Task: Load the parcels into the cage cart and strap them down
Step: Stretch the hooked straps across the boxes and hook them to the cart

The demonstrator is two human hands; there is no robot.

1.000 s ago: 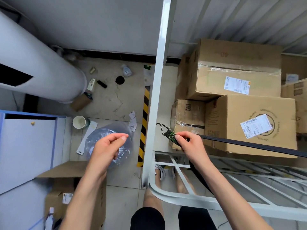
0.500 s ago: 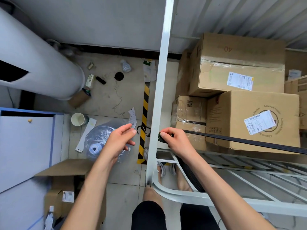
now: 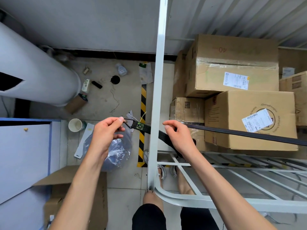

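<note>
Black webbing, the strap [image 3: 240,133], runs from the far right edge of view across the front of the cardboard parcels [image 3: 249,120], passes behind the white upright post [image 3: 157,97] of the cage cart [image 3: 216,201], and ends at a metal hook [image 3: 128,122] just off my left fingertips. My left hand [image 3: 106,135] sits to the left of the post, thumb and forefinger pinched shut on the hook's wire, the other fingers curled loosely beneath. The strap's stitched end, marked with a yellow-green cross, lies just to the right of that pinch. My right hand [image 3: 179,136] is on the other side of the post, fingers half curled and thumb forward; the strap passes under the palm, and I cannot tell whether those fingers actually clamp it or merely rest over it. Beyond my right fingertips the parcels are stacked inside the cart, two large boxes above and beside a smaller taped one. Below my left fingers a clear plastic bag [image 3: 116,151] lies on the tiled floor, with a paper cup [image 3: 75,125] to its left.
</note>
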